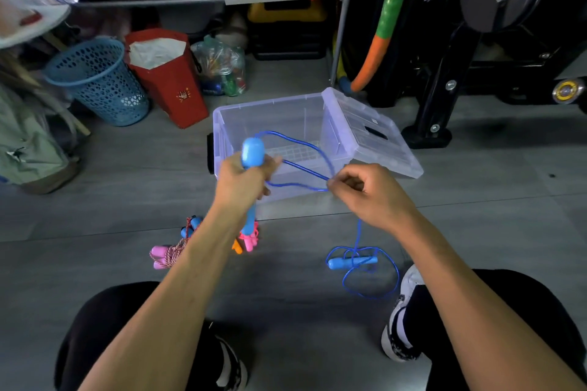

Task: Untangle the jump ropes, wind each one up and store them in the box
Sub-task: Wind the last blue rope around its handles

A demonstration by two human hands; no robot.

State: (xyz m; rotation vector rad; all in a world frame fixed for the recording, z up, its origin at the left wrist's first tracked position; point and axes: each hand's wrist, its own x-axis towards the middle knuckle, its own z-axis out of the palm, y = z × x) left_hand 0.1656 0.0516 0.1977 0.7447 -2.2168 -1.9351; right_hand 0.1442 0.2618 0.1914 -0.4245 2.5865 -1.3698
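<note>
On the gray floor point(476, 200) sits one clear box point(254, 114), open, with its lid point(374, 136) leaning on its right side. Behind it, near the floor's far left edge, stand one blue basket point(98, 79) and one red bag point(168, 79).

Two hands are up in front of the box, a little apart. The left hand point(243, 184) grips one blue handle point(252, 152), standing upright. The right hand point(371, 194) pinches the thin blue rope point(305, 168), which loops between the hands and hangs down to the floor. It ends in a loose curly pile around a second blue handle point(352, 262), near the person's right shoe point(400, 320).

More ropes point(171, 252) lie bunched on the floor under the left arm, with pink and blue handles. I cannot tell how many.
</note>
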